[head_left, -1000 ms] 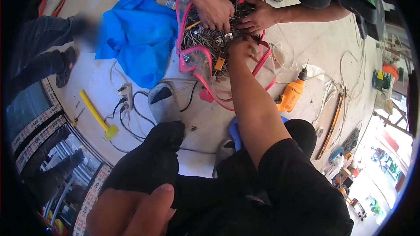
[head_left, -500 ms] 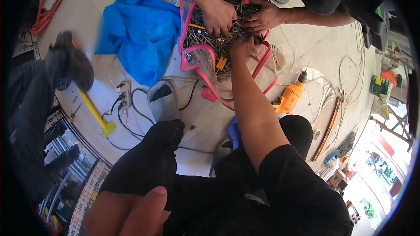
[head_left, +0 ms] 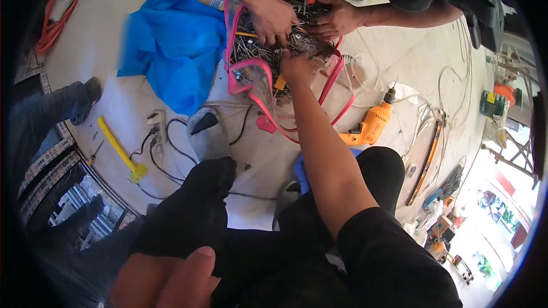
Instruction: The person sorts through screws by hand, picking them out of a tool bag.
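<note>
A clear plastic bag with pink trim (head_left: 249,88) lies unzipped on the floor, filled with loose nails and screws (head_left: 254,51). Into its near side reaches my right hand (head_left: 298,70), fingers partly spread among the nails; their tips are partly hidden and no held item shows. A yellow-orange piece (head_left: 280,82) sits beside my wrist. From across the bag, another person's two hands (head_left: 274,20) also dig into the pile, close to mine. My left hand (head_left: 165,279) rests low by my leg, fingers curled in, with nothing visible in it.
Left of the bag lies a blue cloth (head_left: 180,45). A yellow-handled hammer (head_left: 119,147) and a power strip (head_left: 157,121) with cords are nearer left. An orange drill (head_left: 374,122) and a long orange-edged level (head_left: 427,162) lie right. Another person's leg (head_left: 48,105) stands left.
My right hand has shifted left within the nails. The view has moved a little, so the bag appears further left. The person at the left has stepped, their legs now elsewhere.
</note>
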### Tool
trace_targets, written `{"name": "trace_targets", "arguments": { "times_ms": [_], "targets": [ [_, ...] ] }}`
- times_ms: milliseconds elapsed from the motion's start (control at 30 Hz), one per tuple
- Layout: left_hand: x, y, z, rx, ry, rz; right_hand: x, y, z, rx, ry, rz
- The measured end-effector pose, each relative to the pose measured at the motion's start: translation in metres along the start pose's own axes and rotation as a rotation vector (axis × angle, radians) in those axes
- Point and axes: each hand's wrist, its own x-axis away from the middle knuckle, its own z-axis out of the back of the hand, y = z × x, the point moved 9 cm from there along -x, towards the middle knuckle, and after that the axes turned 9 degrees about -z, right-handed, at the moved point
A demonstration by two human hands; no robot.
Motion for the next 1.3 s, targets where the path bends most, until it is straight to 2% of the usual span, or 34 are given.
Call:
{"name": "trace_targets", "arguments": {
  "times_ms": [67, 100, 167, 233, 300, 333, 400, 433, 500, 533, 567, 633, 667, 700, 767, 800, 933, 1133, 1233, 1300],
  "targets": [
    [0.000, -0.001, 0.000, -0.009, 0.002, 0.018, 0.013, 0.002, -0.021, 0.164, 0.330, 0.363],
    [0.000, -0.001, 0.000, -0.003, -0.005, 0.016, 0.020, 0.007, -0.018, 0.165, 0.331, 0.363],
    [-0.001, 0.000, 0.001, 0.000, -0.005, 0.014, 0.044, 0.008, -0.022, 0.022, 0.064, 0.483],
    [-0.002, 0.005, -0.001, 0.030, -0.022, -0.025, 0.058, 0.003, -0.016, 0.024, 0.068, 0.515],
    [-0.004, 0.009, -0.002, 0.026, -0.047, -0.036, 0.068, -0.009, -0.020, 0.031, 0.031, 0.693],
    [-0.005, 0.012, -0.004, 0.024, -0.072, -0.041, 0.068, -0.008, -0.017, 0.025, 0.032, 0.693],
    [-0.006, 0.014, -0.004, 0.035, -0.056, -0.050, 0.072, -0.007, -0.010, -0.033, -0.097, 0.752],
    [-0.008, 0.016, -0.004, 0.049, -0.038, -0.060, 0.068, -0.001, -0.007, -0.040, -0.097, 0.752],
    [-0.011, 0.018, -0.003, 0.057, -0.042, -0.058, 0.057, 0.008, 0.013, -0.106, 0.088, 0.691],
    [-0.013, 0.019, -0.003, 0.074, -0.049, -0.057, 0.051, 0.018, 0.028, -0.169, 0.260, 0.570],
    [-0.016, 0.019, -0.001, 0.070, -0.049, -0.057, 0.047, 0.018, 0.027, -0.173, 0.260, 0.569],
    [-0.022, 0.021, -0.003, 0.037, -0.085, -0.073, 0.041, 0.032, 0.056, -0.469, 0.391, 0.401],
    [-0.024, 0.022, -0.004, 0.043, -0.093, -0.079, 0.036, 0.035, 0.055, -0.437, 0.267, 0.315],
    [-0.027, 0.023, -0.004, 0.028, -0.091, -0.078, 0.035, 0.038, 0.059, -0.436, 0.279, 0.309],
    [-0.032, 0.024, -0.002, 0.006, -0.087, -0.083, 0.028, 0.052, 0.045, -0.333, 0.228, 0.164],
    [-0.033, 0.023, -0.002, 0.012, -0.091, -0.078, 0.036, 0.043, 0.057, -0.469, 0.326, 0.318],
    [-0.035, 0.019, -0.003, 0.011, -0.104, -0.060, 0.028, 0.051, 0.047, -0.400, 0.258, 0.232],
    [-0.027, 0.009, 0.000, 0.015, -0.080, -0.010, -0.003, 0.029, 0.013, -0.103, 0.305, 0.359],
    [-0.020, 0.005, -0.001, 0.029, -0.081, 0.005, -0.023, 0.021, 0.002, -0.074, 0.283, 0.255],
    [-0.017, 0.003, -0.002, 0.035, -0.073, 0.019, -0.036, 0.029, -0.003, 0.006, 0.273, 0.080]
  ]
}}
